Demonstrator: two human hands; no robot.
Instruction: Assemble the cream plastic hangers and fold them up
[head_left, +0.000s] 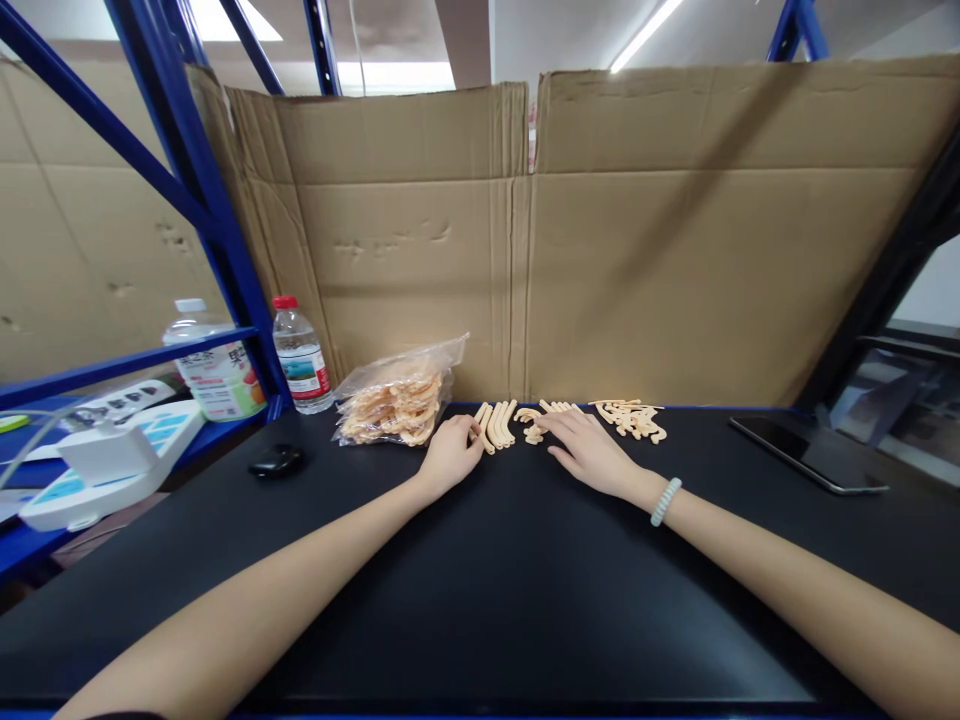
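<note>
Pale, stick-shaped pieces point(502, 425), slightly bent, lie side by side in a row on the black table. My left hand point(451, 455) rests at the left end of this row, its fingers curled together against the outermost piece; whatever is between the fingertips is hidden. Just right of the row are a few curved pieces point(533, 434) of the same pale colour. My right hand point(592, 455) reaches over with its fingers stretched out and thumb apart, fingertips at the curved pieces. Behind it another row of straight pieces point(559, 406) is partly covered by the fingers.
A loose pile of pale pieces point(634, 420) lies right of my right hand. A clear bag of similar pieces point(397, 405) stands left, near a water bottle point(301, 365) and a small black object point(277, 461). A phone point(806, 455) lies right. Cardboard point(712, 240) walls the back.
</note>
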